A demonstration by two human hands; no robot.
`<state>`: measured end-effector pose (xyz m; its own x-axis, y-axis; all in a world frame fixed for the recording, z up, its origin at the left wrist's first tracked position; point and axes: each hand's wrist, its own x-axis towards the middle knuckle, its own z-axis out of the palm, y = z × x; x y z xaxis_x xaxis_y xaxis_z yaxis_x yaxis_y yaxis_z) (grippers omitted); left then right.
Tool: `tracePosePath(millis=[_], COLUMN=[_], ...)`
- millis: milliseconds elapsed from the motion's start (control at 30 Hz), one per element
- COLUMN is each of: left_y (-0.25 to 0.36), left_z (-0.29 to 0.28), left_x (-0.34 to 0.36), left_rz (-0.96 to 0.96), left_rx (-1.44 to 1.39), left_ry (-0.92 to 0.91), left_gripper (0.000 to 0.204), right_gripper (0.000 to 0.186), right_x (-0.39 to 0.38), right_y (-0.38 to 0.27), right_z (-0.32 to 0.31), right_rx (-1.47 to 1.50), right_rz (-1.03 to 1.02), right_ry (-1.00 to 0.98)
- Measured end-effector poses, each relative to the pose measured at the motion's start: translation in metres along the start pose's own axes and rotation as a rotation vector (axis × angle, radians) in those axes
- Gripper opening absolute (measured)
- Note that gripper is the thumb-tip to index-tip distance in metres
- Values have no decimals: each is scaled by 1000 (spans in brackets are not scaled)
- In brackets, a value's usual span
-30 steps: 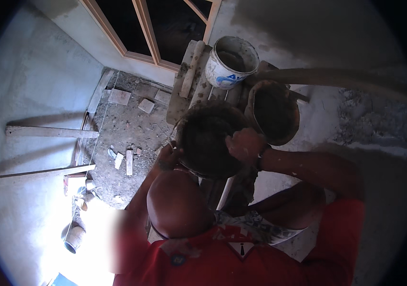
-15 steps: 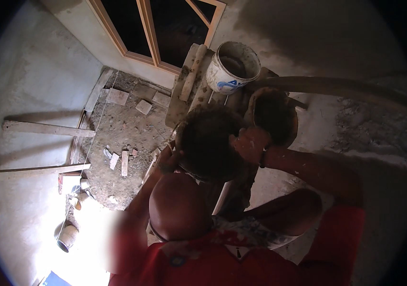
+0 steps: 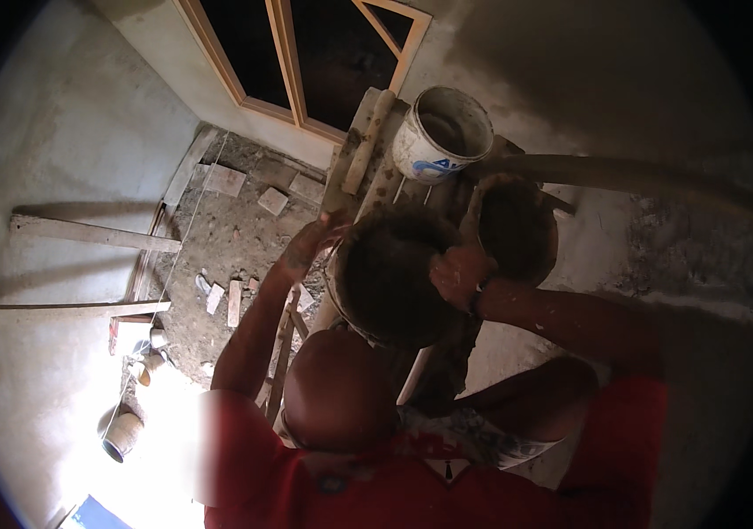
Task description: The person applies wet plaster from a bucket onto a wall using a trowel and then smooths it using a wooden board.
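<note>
A round, mud-caked basin (image 3: 398,328) with a dark inside sits on the planks in front of my knees. My left hand (image 3: 316,238) is at its far left rim, fingers stretched out and seemingly empty. Over the basin's right side, my right hand (image 3: 464,275) is closed, knuckles up, with a dark band on the wrist. Whatever those fingers grip is hidden in shadow. Just right of that hand stands a second, smaller mud-coated container (image 3: 549,231). Beyond both is a white bucket (image 3: 438,167) with a blue mark and greyish stuff inside.
A short wooden batten (image 3: 367,145) lies on the planks left of the bucket. Broken bricks (image 3: 226,181) are scattered on the dirt floor at left. Wooden beams (image 3: 94,234) lean from the left wall, a taut string runs nearby, and a window frame (image 3: 281,53) stands ahead.
My left hand has moved forward along the basin's left rim, its fingers now more stretched out. My right hand has shifted slightly toward me over the basin. The whole view has shifted a little.
</note>
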<state>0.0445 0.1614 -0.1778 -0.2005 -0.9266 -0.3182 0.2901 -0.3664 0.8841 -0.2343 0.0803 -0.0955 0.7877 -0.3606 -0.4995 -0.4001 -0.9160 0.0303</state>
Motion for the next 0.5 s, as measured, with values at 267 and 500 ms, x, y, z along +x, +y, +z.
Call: tracePosePath(millis=[267,500], left_y=[5,7], left_z=[3,18], left_x=[53,72], left_rz=[-198,-154], left_rx=[-36,-153], left_ry=[-143,-244], left_gripper=[76,78], right_gripper=[15,30], right_x=[-83,-123], right_y=[-12,38], right_z=[-55,-62], right_rx=[143,481], right_rz=[90,389], right_ry=[81,263])
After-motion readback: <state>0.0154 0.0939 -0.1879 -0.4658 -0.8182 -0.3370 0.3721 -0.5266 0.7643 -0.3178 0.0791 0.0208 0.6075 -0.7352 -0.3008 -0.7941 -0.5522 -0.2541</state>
